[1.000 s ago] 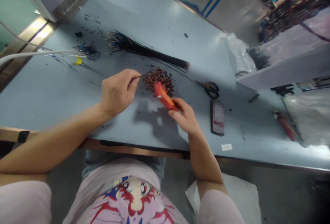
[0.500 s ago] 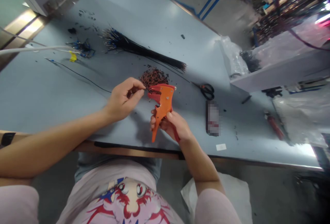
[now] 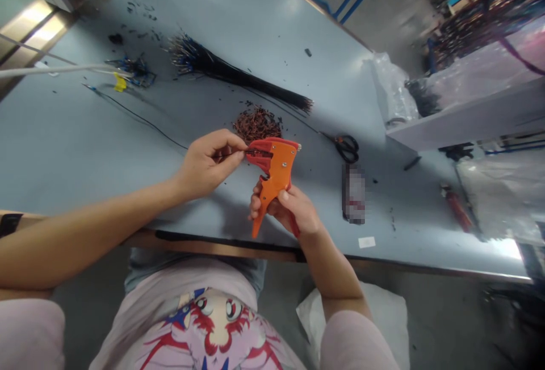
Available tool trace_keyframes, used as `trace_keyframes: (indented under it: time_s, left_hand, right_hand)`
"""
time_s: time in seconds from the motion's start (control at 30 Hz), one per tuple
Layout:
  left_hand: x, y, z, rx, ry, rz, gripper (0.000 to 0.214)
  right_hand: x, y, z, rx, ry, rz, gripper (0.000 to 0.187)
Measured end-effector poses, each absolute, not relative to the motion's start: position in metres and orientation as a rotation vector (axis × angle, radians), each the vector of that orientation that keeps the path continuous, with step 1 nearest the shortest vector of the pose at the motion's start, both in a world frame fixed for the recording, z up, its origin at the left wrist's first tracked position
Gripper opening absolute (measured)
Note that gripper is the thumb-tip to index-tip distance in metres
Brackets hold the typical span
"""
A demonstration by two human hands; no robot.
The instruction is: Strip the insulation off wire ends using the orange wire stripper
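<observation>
Both hands grip: my left hand (image 3: pixel 207 165) pinches a thin wire (image 3: pixel 230 155) into the orange wire stripper (image 3: pixel 279 174) held in my right hand (image 3: pixel 294 211); a slack pinch could let it slip.

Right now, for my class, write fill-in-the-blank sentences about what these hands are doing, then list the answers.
The left hand pinches a thin black ____. The right hand grips an orange ____. The black-handled scissors lie to the ____ of that orange tool in this view. The thin black line's end sits in the orange tool's ____.

Answers: wire; wire stripper; right; jaws.
</observation>
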State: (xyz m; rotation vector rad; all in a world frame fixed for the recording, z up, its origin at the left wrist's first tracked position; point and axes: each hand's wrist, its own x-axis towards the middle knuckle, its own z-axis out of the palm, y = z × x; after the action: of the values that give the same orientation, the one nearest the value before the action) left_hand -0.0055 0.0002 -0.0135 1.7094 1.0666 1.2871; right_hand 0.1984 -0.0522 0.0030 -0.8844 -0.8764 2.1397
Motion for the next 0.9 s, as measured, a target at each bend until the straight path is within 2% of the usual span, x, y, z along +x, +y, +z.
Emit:
trace_keyframes:
  time_s: [0.9]
  left_hand:
    - [-0.008,-0.0013,-0.0103,1.935,1.139,1.292,0.008]
  right_hand:
    - [0.2005,-0.0508,-0.0006,-1.016,-1.007,2.066,0.035]
